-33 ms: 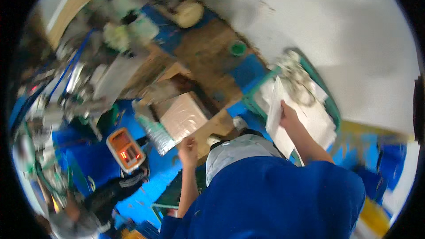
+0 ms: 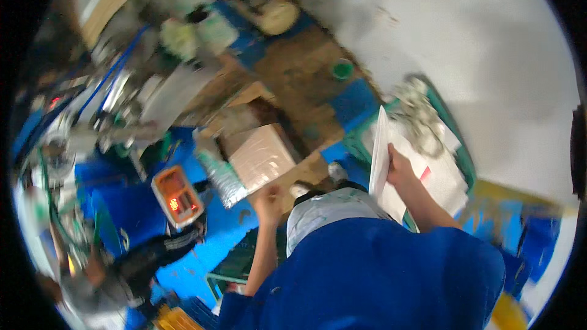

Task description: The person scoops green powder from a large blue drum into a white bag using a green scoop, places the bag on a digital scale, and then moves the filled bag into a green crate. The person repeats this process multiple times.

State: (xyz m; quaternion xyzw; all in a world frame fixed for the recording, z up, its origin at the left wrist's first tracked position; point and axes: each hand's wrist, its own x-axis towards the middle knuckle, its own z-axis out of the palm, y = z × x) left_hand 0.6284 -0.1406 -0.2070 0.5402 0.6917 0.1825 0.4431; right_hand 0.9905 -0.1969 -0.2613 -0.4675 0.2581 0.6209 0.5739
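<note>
My right hand (image 2: 398, 168) is shut on a white sheet (image 2: 380, 140), holding it on edge above a teal tray (image 2: 466, 162). The tray holds more white sheets and a tangle of pale items (image 2: 422, 116). My left hand (image 2: 269, 198) is lower, at the near corner of a pinkish flat package (image 2: 263, 156) lying in an open cardboard box (image 2: 241, 116). The hand's fingers are curled, and blur hides whether they grip anything. A silver foil bag (image 2: 223, 178) lies just left of it. My blue sleeves and pale apron fill the lower middle.
An orange scale with a lit display (image 2: 177, 197) sits to the left on blue surfaces. A brown worktop (image 2: 306, 67) carries a green cap (image 2: 342, 70), with cluttered tools, bottles and cables at the upper left. A wide white surface (image 2: 483, 43) spreads at the upper right.
</note>
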